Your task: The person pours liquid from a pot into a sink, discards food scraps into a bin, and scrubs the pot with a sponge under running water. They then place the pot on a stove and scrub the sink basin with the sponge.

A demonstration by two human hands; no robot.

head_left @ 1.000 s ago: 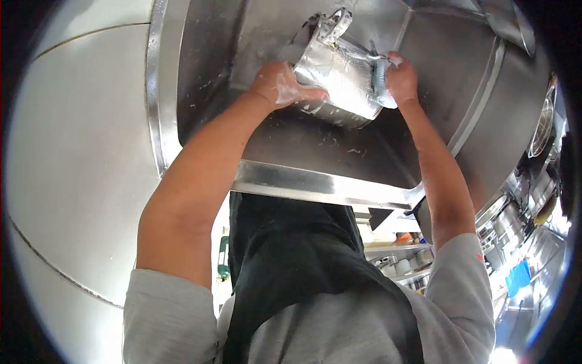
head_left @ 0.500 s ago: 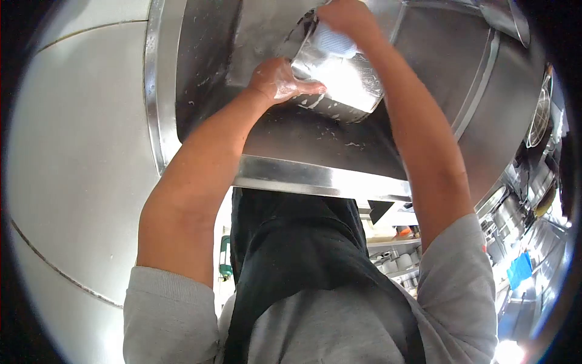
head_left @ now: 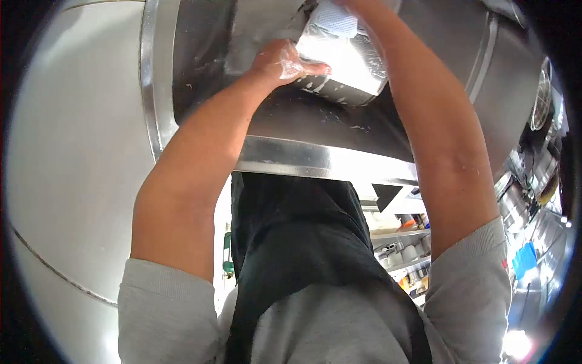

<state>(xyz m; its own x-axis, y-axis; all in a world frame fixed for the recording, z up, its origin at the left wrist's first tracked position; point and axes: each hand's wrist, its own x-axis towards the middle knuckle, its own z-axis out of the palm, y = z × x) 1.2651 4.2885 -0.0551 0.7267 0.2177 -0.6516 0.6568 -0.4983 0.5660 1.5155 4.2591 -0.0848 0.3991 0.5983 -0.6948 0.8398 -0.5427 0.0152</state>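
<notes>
Container (head_left: 348, 57), one, clasped in left hand's (head_left: 284, 60) grip; pad (head_left: 336, 20), one, beneath right hand (head_left: 356, 5), grip unclear

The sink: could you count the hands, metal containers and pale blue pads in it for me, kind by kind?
Hands: 2 (left hand; right hand, partly cut off by the top edge)
Metal container: 1
Pale blue pad: 1
Total: 4

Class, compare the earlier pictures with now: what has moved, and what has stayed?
The bare right hand has moved the pale blue ribbed scrubbing pad from the right end of the shiny silver metal container to its far left part. The soapy left hand still grips the container's left edge.
</notes>
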